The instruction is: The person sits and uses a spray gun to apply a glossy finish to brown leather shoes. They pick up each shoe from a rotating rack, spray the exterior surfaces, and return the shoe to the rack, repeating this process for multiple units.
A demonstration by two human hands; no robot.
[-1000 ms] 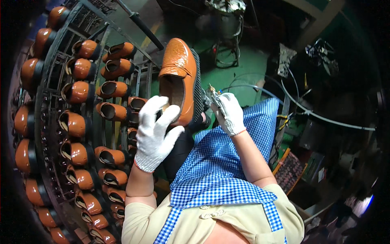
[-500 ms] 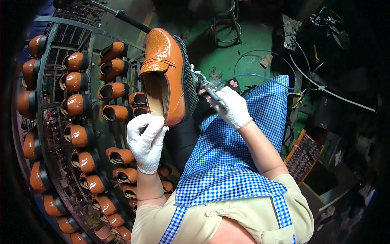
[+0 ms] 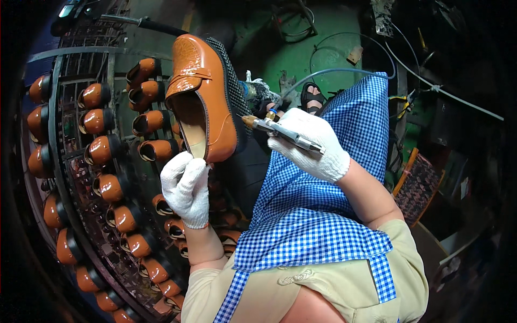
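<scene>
The left hand (image 3: 186, 188) pinches the shoe (image 3: 215, 110) by its heel, seemingly for steadiness, while the right hand (image 3: 318, 142) clasps a tool (image 3: 285, 133) alongside.

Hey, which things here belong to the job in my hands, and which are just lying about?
In use:
- tan shoe, left hand at its heel
- metal tool, in your right hand
- blue hose, joined to the tool

Just about:
- other shoes, on the rack
- woven panel
- brown scrap

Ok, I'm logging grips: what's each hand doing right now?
Left hand: closed, pinching the orange shoe at its heel.
Right hand: closed, holding a silver tool.
</scene>
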